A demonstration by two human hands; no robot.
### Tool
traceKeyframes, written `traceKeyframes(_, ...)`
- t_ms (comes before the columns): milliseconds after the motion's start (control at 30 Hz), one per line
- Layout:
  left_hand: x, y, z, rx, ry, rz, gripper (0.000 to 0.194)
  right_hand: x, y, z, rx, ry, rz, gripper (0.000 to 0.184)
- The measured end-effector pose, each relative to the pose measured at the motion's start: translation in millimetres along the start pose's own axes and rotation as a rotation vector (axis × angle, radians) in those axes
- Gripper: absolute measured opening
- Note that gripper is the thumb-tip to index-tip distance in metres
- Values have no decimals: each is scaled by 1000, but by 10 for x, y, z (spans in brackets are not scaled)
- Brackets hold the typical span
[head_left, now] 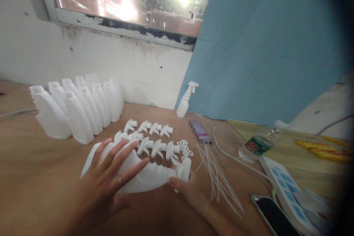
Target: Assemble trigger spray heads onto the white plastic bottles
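Observation:
A white spray bottle (152,177) lies on its side across the table in front of me, its neck pointing right. My left hand (110,169) is over its body with the fingers stretched out and spread; whether the palm touches it I cannot tell. At the neck end, my right hand (190,188) is closed around the white trigger sprayer head (183,169), thumb near the collar. Just beyond the bottle lie several loose trigger sprayer heads (157,149) in two rows. Small white ring washers (186,147) are heaped beside them, and thin white dip tubes (218,177) fan out to the right.
Several open-necked white bottles (79,118) stand at the left. One spray bottle (183,101) with its head on stands upright by the wall. To the right are a screwdriver-like tool (201,132), a water bottle (258,143), a power strip (287,188) and a phone (273,215).

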State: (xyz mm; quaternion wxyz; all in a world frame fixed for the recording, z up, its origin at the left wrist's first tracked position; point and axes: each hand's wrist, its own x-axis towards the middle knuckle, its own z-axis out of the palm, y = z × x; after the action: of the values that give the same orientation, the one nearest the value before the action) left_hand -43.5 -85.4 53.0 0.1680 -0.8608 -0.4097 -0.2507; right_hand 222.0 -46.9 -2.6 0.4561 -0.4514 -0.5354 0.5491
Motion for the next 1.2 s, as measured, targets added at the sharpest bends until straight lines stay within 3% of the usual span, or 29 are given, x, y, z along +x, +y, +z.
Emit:
traceKeyframes(67,11,154,-26,17,-56,53,87,-81,58,76,48,-59,36,54)
traceKeyframes(167,18,337,7,6,-232,74,90,-199,145,176,65,-131,68,51)
traceKeyframes(267,0,425,67,-63,-387,32,94,-261,187,228,22,-196,40,45)
traceKeyframes(333,-30,433,92,-83,-416,21,92,-267,192,235,9,-220,34,46)
traceKeyframes(500,-71,369,122,-75,-417,95,73,-240,188,220,31,-249,-8,45)
traceKeyframes(700,-16,330,183,-114,-422,79,88,-213,180,208,16,-223,-21,45)
traceKeyframes(933,-45,318,162,-79,-394,152,76,-227,186,230,63,-251,-60,42)
traceKeyframes(1067,28,278,-16,-61,-284,116,80,-191,174,188,105,-176,-33,43)
traceKeyframes(1200,-6,59,-158,-5,-107,-11,77,-52,122,41,267,-85,-41,41)
